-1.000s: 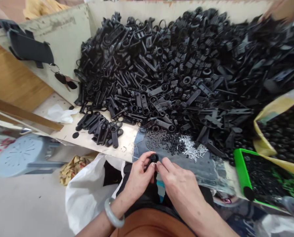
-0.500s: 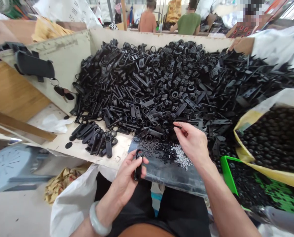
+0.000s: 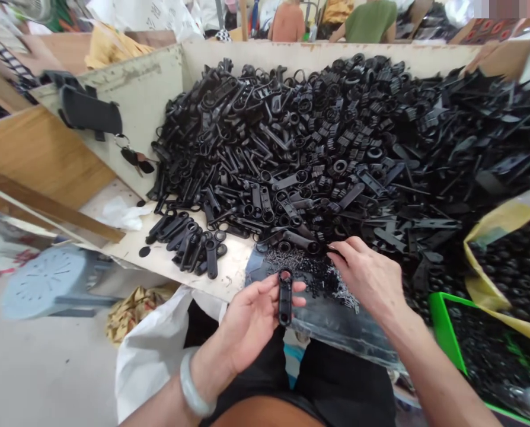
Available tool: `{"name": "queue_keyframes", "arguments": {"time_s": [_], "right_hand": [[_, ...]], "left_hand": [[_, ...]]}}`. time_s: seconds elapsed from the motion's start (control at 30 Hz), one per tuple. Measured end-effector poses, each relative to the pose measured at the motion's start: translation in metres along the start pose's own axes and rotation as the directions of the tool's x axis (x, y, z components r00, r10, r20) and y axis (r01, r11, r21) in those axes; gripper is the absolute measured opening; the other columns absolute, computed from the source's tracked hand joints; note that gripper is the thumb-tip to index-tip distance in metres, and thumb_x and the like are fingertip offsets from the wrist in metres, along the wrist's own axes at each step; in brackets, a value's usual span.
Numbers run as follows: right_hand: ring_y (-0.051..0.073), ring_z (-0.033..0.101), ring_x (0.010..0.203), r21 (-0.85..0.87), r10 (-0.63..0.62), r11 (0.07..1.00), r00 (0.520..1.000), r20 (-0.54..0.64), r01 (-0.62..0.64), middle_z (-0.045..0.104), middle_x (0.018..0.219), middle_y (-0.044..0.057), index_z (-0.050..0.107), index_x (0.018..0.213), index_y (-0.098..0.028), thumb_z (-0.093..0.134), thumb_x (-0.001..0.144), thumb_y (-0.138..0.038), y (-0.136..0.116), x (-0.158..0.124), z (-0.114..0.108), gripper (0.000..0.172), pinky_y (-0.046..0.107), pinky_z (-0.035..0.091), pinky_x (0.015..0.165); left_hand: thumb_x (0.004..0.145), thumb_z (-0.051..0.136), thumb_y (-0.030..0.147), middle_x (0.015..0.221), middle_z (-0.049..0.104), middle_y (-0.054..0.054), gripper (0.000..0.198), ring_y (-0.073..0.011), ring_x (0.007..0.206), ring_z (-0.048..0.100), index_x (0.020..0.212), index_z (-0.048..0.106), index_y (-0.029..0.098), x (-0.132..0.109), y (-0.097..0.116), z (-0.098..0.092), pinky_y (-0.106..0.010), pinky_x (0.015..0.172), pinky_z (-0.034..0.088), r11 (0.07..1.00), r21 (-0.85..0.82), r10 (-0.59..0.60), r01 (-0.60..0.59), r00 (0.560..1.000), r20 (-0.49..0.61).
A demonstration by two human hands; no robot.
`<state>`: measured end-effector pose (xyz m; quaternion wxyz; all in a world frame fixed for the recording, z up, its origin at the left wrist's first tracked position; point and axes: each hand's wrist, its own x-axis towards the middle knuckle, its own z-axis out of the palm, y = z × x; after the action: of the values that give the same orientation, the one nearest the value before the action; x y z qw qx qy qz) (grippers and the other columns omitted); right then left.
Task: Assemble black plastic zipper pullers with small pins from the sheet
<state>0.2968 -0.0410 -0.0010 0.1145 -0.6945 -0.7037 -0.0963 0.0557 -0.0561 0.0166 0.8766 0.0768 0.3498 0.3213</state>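
My left hand (image 3: 254, 320), palm up, has a long black plastic piece (image 3: 285, 299) with a ring at its far end lying across the fingers. Its inner side, with holes, faces up. My right hand (image 3: 372, 273) hovers over the near edge of the heap, thumb and forefinger pinched together; what sits at their tips is too small and dark to make out. Just below it are small silver pins (image 3: 347, 293), partly covered by the hand. Tiny black parts (image 3: 316, 276) and grey screw-like pieces (image 3: 287, 258) lie beside them on a dark mat (image 3: 331, 332).
A big heap of black plastic parts (image 3: 265, 142) fills the pale-walled bin. Similar long pieces (image 3: 189, 243) lie in a group at the left front. At right stand a green tray (image 3: 443, 332) and a yellow-edged sack (image 3: 482, 279) of black balls. Keys (image 3: 136, 160) hang at left.
The camera view has shifted, so the scene sits further right and down. My left hand has opened its thumb away from the black piece. My right hand has turned its back upward.
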Motion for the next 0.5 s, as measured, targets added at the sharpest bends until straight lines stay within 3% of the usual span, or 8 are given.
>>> {"name": "queue_keyframes", "arguments": {"time_s": [0.07,0.13,0.2,0.27,0.3,0.4,0.5], "right_hand": [[0.013,0.061,0.059,0.182,0.041,0.983,0.998,-0.05,-0.031,0.074,0.093,0.002,0.076,0.101,-0.022,0.059,0.098,-0.031,0.001,-0.002,-0.01,0.019,0.027,0.035,0.052],[0.011,0.054,0.053,0.433,0.134,0.898,0.987,-0.085,-0.084,0.067,0.075,-0.001,0.076,0.098,-0.022,0.063,0.094,-0.033,-0.004,-0.008,-0.023,0.017,0.026,0.039,0.054],[0.011,0.047,0.049,0.673,0.274,0.722,0.96,-0.062,-0.163,0.059,0.063,-0.004,0.076,0.103,-0.023,0.065,0.093,-0.034,-0.016,-0.02,-0.033,0.019,0.025,0.039,0.051],[0.01,0.046,0.048,0.838,0.378,0.496,0.925,0.029,-0.229,0.064,0.069,-0.002,0.076,0.114,-0.025,0.062,0.095,-0.034,-0.036,-0.036,-0.038,0.025,0.025,0.038,0.046],[0.01,0.047,0.048,0.882,0.398,0.404,0.915,0.069,-0.243,0.068,0.072,0.0,0.077,0.117,-0.025,0.062,0.096,-0.034,-0.048,-0.045,-0.037,0.027,0.024,0.038,0.045],[0.017,0.066,0.064,0.93,0.404,0.248,0.901,0.155,-0.271,0.077,0.087,0.005,0.081,0.109,-0.024,0.065,0.095,-0.035,-0.083,-0.069,-0.027,0.024,0.027,0.051,0.052],[0.023,0.075,0.081,0.938,0.388,0.231,0.909,0.154,-0.258,0.081,0.099,0.007,0.081,0.107,-0.023,0.069,0.093,-0.034,-0.105,-0.082,-0.016,0.021,0.032,0.061,0.065]], "left_hand": [[0.096,0.053,0.024,0.126,0.072,-0.021,0.028,-0.0242,0.095,0.073,0.117,0.064,0.01,-0.002,-0.001,-0.002,-0.033,0.082,0.051,1.0,0.006,0.011,-0.011,1.0,-0.013],[0.093,0.055,0.02,0.122,0.074,-0.02,0.025,-0.0239,0.094,0.073,0.115,0.064,0.011,-0.003,-0.002,-0.003,-0.032,0.081,0.051,0.999,0.015,0.047,-0.047,0.998,-0.029],[0.09,0.058,0.017,0.116,0.076,-0.017,0.024,-0.0235,0.094,0.073,0.112,0.063,0.013,-0.003,-0.004,-0.002,-0.031,0.081,0.05,0.995,0.014,0.097,-0.097,0.994,-0.052],[0.087,0.061,0.016,0.107,0.078,-0.013,0.023,-0.0231,0.094,0.073,0.109,0.063,0.016,-0.001,-0.007,0.002,-0.032,0.083,0.05,0.987,-0.017,0.161,-0.163,0.983,-0.083],[0.085,0.062,0.017,0.103,0.078,-0.011,0.023,-0.0229,0.094,0.073,0.108,0.062,0.017,-0.001,-0.009,0.004,-0.032,0.084,0.05,0.979,-0.041,0.197,-0.201,0.976,-0.095],[0.082,0.065,0.018,0.098,0.076,-0.005,0.023,-0.0212,0.095,0.07,0.105,0.062,0.02,-0.001,-0.015,0.011,-0.034,0.091,0.049,0.943,-0.092,0.309,-0.32,0.944,-0.114],[0.077,0.068,0.016,0.098,0.073,-0.002,0.026,-0.0188,0.098,0.066,0.102,0.063,0.02,-0.003,-0.022,0.016,-0.034,0.099,0.046,0.91,-0.068,0.398,-0.41,0.907,-0.135]]}}
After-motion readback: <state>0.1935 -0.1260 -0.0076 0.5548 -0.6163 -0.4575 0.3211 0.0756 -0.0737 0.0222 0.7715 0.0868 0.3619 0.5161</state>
